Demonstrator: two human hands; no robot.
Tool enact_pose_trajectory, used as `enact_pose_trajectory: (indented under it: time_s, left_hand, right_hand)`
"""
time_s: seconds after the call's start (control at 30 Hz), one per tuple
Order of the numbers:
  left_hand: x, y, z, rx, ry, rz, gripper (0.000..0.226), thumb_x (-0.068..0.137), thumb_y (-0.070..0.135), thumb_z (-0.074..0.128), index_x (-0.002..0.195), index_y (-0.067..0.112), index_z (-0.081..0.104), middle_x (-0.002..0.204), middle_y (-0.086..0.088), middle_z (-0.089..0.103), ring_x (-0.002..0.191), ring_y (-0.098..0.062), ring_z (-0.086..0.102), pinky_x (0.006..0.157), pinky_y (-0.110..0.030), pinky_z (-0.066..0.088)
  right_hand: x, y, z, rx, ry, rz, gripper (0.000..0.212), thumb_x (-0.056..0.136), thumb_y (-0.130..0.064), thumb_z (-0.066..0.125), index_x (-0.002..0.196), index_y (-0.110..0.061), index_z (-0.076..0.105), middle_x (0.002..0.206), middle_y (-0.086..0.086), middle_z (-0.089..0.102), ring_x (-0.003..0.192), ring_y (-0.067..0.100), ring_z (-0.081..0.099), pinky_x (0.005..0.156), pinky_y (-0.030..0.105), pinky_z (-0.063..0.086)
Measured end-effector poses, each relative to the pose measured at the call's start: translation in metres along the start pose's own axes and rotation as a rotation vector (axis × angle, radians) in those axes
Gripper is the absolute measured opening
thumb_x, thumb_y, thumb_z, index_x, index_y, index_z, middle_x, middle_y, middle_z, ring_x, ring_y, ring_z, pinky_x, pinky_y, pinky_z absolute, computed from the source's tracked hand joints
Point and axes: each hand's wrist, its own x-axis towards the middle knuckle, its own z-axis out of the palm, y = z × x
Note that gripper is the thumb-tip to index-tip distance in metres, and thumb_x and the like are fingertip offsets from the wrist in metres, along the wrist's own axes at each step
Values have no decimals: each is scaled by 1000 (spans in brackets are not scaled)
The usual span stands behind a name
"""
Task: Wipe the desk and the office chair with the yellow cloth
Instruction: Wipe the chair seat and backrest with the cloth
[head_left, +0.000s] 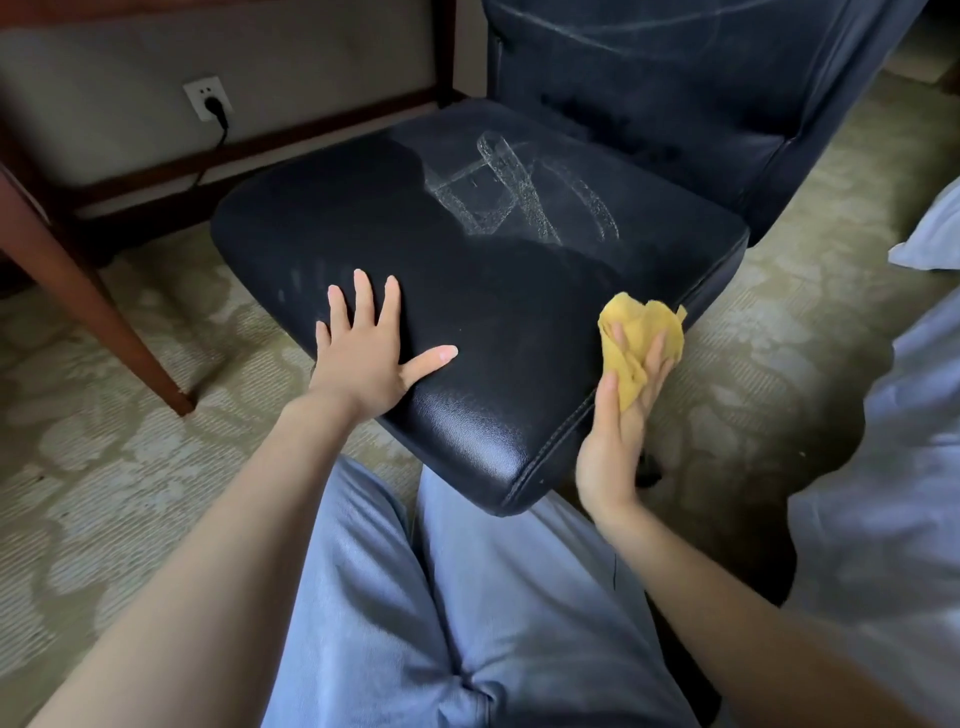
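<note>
Seat (467, 249) of the office chair (649, 135), in dark leather-look upholstery, fills the centre of the head view, set so that one corner points at the person.

Left hand (371, 353): flat on the seat close to its near-left edge, palm down, fingers and thumb spread wide, holding nothing.

Right hand (618, 426): just off the near-right edge of the seat, palm facing the chair, with the yellow cloth (641, 338) bunched and pinched between thumb and fingers. The cloth sits roughly midway along that edge, at about seat-top level. Contact between cloth and upholstery cannot be confirmed from this angle.

Pale streaks (524, 192) (crossing bands; wet or dusty cannot be told) mark the seat surface toward the backrest (701, 62). Fainter lines show on the backrest itself. The seat around the left hand is evenly dark, with a sheen near the closest corner.

Desk (104, 306): only a reddish wooden leg and lower rails are visible, at the left, well apart from both hands.

Wall socket (205, 98), behind the desk rails, has a black plug inserted and its cable hanging down. Patterned carpet (104, 493) covers the floor. The person's legs, in light blue trousers (467, 597), lie below the seat's near corner. White fabric (930, 228) shows at the right edge of view.
</note>
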Motion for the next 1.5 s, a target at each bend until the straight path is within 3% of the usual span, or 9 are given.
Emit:
enact_pose_trajectory:
  time_s: [0.1,0.27,0.43,0.63,0.83,1.0,1.17,1.37,1.5]
  left_hand:
    - [2,-3,1,8,1,5,121,53,86,14,153,19,-2,160,-11,-10,145,-38,-10,114,-56,7]
    - [5,-10,1,11,2,8,118,57,86,17,153,21,-2,160,-9,-10,145,-36,-10,115,-55,8]
    - [6,-16,-3,-29,-7,17,117,56,85,20,153,22,-2,160,-5,-12,146,-33,-11,116,-53,7]
    - [7,-20,-2,-63,-8,17,113,59,83,24,153,25,-2,160,-2,-15,146,-29,-14,117,-51,3]
    - [6,-20,-2,-66,-6,13,113,59,84,24,153,26,-2,160,-1,-15,146,-28,-14,117,-50,3]
    - [4,-16,-3,-68,-11,5,114,58,84,25,153,26,-2,160,-1,-15,146,-28,-15,117,-49,3]
    - [2,-12,-1,-59,-5,-5,116,57,85,22,153,26,-3,160,-2,-15,146,-29,-15,117,-50,3]
    - [3,-12,2,-75,23,2,118,54,87,22,153,26,0,160,-2,-12,146,-29,-13,117,-51,4]
    - [3,-12,-1,-111,15,5,120,53,88,24,153,26,2,161,-2,-10,146,-29,-12,116,-52,4]
  right_hand:
    - [-34,-1,13,42,4,-56,38,96,-32,36,133,-35,40,158,0,0,146,19,-10,116,25,-2]
    - [-86,17,30,-172,-123,-381,43,91,-22,42,132,-29,52,158,-2,12,145,36,-6,117,47,2]
    - [-66,33,16,-448,-202,-780,37,97,-40,27,126,-38,50,142,-9,38,144,18,11,116,49,-1]
    - [-8,26,6,-175,-69,-543,36,99,-48,28,131,-46,44,143,-21,36,140,11,23,117,42,5]
    - [79,35,-18,-51,23,35,43,89,-43,41,131,-35,42,151,-1,21,144,17,12,117,48,12]
    - [153,28,-33,-347,-22,265,55,97,-37,40,147,-19,29,158,5,10,146,19,4,118,42,6]
    - [190,14,-29,-563,-130,469,60,98,-50,27,151,-25,15,159,-7,2,146,16,-6,118,45,0]
    - [156,1,-18,-874,-362,263,60,98,-51,18,150,-20,20,159,-10,9,146,18,-9,116,46,-9]
    - [98,-20,-3,-977,-484,37,52,98,-50,17,147,-34,27,158,-12,9,146,19,-4,116,48,-7]
